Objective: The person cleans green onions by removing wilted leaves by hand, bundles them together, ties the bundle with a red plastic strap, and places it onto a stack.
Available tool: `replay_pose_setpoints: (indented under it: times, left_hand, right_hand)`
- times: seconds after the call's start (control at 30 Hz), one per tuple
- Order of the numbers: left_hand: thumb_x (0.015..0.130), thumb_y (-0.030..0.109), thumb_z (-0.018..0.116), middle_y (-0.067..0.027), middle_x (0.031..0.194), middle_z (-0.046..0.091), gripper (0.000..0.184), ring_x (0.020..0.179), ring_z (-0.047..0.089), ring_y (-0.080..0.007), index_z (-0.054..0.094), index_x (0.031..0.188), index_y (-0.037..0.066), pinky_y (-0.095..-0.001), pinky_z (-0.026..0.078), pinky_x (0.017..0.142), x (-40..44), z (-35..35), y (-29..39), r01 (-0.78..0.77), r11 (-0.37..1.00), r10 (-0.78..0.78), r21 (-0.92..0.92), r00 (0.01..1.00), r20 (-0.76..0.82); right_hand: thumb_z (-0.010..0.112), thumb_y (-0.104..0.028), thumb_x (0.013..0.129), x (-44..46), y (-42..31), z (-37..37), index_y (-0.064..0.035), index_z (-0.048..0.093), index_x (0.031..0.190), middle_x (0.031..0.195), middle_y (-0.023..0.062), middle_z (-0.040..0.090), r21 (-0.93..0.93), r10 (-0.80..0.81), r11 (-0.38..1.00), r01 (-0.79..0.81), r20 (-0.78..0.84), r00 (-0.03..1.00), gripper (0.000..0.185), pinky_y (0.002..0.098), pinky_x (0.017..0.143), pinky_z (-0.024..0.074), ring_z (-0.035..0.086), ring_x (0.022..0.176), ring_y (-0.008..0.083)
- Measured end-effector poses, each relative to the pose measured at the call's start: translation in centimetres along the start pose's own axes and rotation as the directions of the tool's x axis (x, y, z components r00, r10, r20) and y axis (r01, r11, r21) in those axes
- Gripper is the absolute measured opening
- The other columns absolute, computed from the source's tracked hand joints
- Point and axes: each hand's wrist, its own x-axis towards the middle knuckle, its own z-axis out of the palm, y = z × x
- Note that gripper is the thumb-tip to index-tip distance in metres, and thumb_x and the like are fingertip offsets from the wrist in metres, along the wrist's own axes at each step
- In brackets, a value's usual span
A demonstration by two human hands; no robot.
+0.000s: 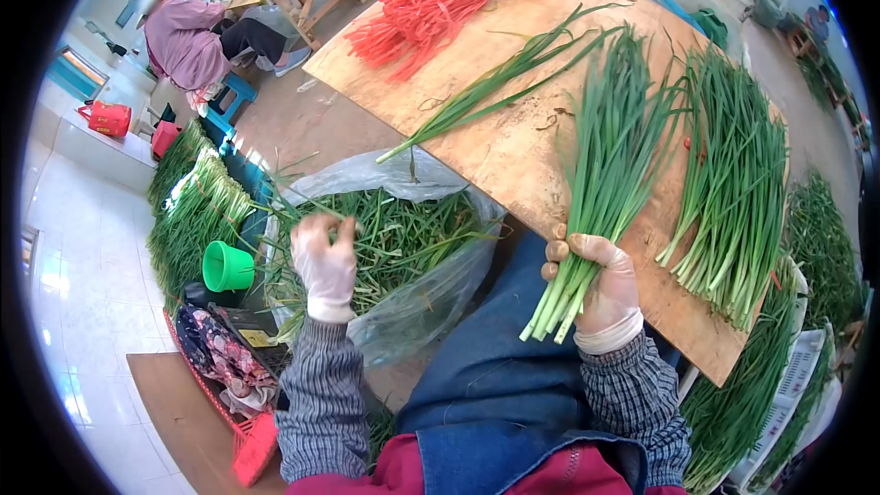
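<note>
My right hand (607,286), in a thin whitish glove, is closed around the pale lower stems of a bunch of garlic chives (616,137). The leaves of this bunch fan out over the wooden board (513,133), and the cut ends point toward my lap. My left hand (325,261), also gloved and slightly blurred, hovers over a clear plastic bag (417,312) full of loose green leaves (403,229). Its fingers are curled, with thin blades beside them; what they grip is unclear. Another pile of chives (729,183) lies at the board's right. A few loose stalks (495,82) rest left of the held bunch.
Red ties (440,14) lie at the board's far end. To my left are a green bucket (227,266), stacked chives (206,197) and a red brush (255,447). More chives (742,403) stand low on the right. A person in a hat (188,41) sits at the far left.
</note>
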Motion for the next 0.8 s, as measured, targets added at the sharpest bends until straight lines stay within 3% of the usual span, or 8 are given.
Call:
replay_pose_setpoints:
  times: [0.1,0.13,0.23,0.27,0.33,0.43,0.63,0.8]
  left_hand:
    - [0.077,0.026,0.062,-0.0121,0.083,0.059,0.020,0.086,0.053,-0.0287,0.062,0.074,0.006,-0.0384,0.037,0.081,4.8,1.9,3.6,-0.160,0.984,0.168,0.076,0.979,-0.118]
    - [0.078,0.028,0.060,-0.0122,0.081,0.060,0.022,0.083,0.054,-0.0300,0.063,0.076,0.006,-0.0390,0.038,0.081,6.1,2.8,4.4,-0.164,0.982,0.168,0.088,0.985,-0.034]
    - [0.081,0.029,0.056,-0.0112,0.074,0.063,0.026,0.069,0.057,-0.0266,0.064,0.079,0.004,-0.0353,0.043,0.071,9.8,6.1,4.6,-0.082,0.992,0.044,0.099,0.940,0.337]
    - [0.081,0.027,0.056,-0.0108,0.073,0.063,0.025,0.066,0.056,-0.0234,0.063,0.079,0.004,-0.0329,0.043,0.067,10.4,6.8,4.2,0.092,0.991,-0.038,-0.098,0.891,0.452]
    - [0.081,0.024,0.055,-0.0099,0.071,0.064,0.023,0.059,0.055,-0.0168,0.062,0.078,0.002,-0.0282,0.042,0.059,10.9,7.1,4.4,0.475,0.792,-0.099,-0.383,0.720,0.687]
    - [0.080,0.020,0.055,-0.0064,0.069,0.063,0.020,0.057,0.052,-0.0091,0.062,0.080,0.002,-0.0218,0.039,0.054,7.3,4.3,7.2,0.652,0.533,-0.082,-0.540,0.675,0.733]
    - [0.080,0.011,0.058,-0.0042,0.066,0.059,0.012,0.057,0.053,-0.0090,0.060,0.083,0.000,-0.0212,0.040,0.054,-0.5,-1.0,13.0,0.771,0.229,-0.040,-0.595,0.618,0.785]
    - [0.081,0.005,0.059,-0.0045,0.072,0.059,0.007,0.061,0.054,-0.0087,0.057,0.084,-0.001,-0.0204,0.043,0.058,-2.8,-0.7,14.5,0.752,0.244,0.029,-0.612,0.626,0.780]
  right_hand:
    - [0.057,-0.004,0.076,-0.3,0.2,0.0,0.0027,0.054,0.093,0.077,0.0077,0.055,0.074,-0.007,0.997,0.006,0.008,1.000,0.019,0.0290,0.055,0.0442,0.053,0.064,0.0157]
    - [0.057,-0.005,0.077,-0.6,0.0,0.7,0.0011,0.054,0.094,0.074,0.0051,0.053,0.044,-0.026,0.999,0.028,-0.050,0.998,0.018,0.0267,0.053,0.0402,0.048,0.060,0.0127]
    - [0.056,-0.006,0.078,-0.9,-0.7,0.3,0.0002,0.053,0.096,0.072,0.0033,0.051,0.083,-0.051,0.996,0.046,0.064,0.997,0.020,0.0263,0.053,0.0400,0.047,0.059,0.0115]
    - [0.055,-0.006,0.078,-1.0,-1.0,0.4,-0.0001,0.052,0.098,0.071,0.0019,0.050,0.088,-0.045,0.995,0.038,0.075,0.996,0.021,0.0261,0.052,0.0396,0.046,0.057,0.0106]
    - [0.055,-0.005,0.078,-0.9,-1.1,0.4,-0.0002,0.052,0.100,0.071,0.0021,0.050,0.056,-0.094,0.994,0.091,0.062,0.994,0.023,0.0262,0.052,0.0395,0.046,0.057,0.0105]
    - [0.057,-0.004,0.076,-0.6,-0.7,0.9,0.0026,0.054,0.095,0.071,0.0054,0.054,-0.050,-0.161,0.986,0.159,-0.052,0.986,0.020,0.0262,0.050,0.0416,0.050,0.057,0.0118]
    - [0.062,-0.005,0.075,0.0,1.2,1.2,0.0053,0.059,0.083,0.070,0.0093,0.061,-0.342,-0.175,0.936,0.079,-0.259,0.950,0.013,0.0260,0.047,0.0485,0.058,0.055,0.0154]
    - [0.060,-0.007,0.076,0.2,1.2,1.8,0.0029,0.060,0.084,0.065,0.0076,0.058,-0.293,-0.115,0.955,0.058,-0.184,0.976,0.013,0.0262,0.046,0.0463,0.054,0.051,0.0150]
